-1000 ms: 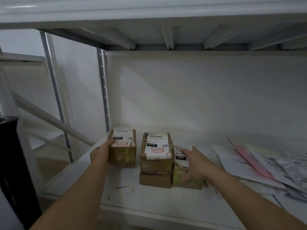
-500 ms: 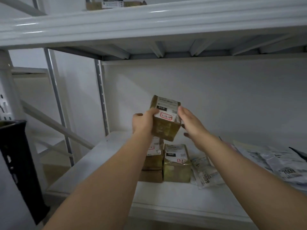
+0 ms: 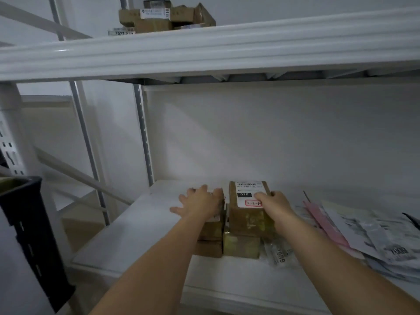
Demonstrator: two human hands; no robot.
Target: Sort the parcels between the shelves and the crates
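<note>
Fingers of the left hand [image 3: 200,204] lie spread and nearly straight, resting flat on top of the left stack of boxes [image 3: 210,238], thumb out toward the bare shelf board. Beside it, the right hand [image 3: 273,202] curls over the far right edge of the labelled parcel [image 3: 248,211], thumb on its white label, gripping it. That parcel sits on another brown box [image 3: 241,245], touching the left stack. Both forearms reach in from below. The white metal shelf [image 3: 141,223] has a smooth painted board and perforated uprights; flat plastic mailers [image 3: 375,233], grey and pink, lie heaped to the right. Taped cardboard boxes [image 3: 166,17] crowd the shelf above. A black slotted crate [image 3: 29,228] stands at left.
</note>
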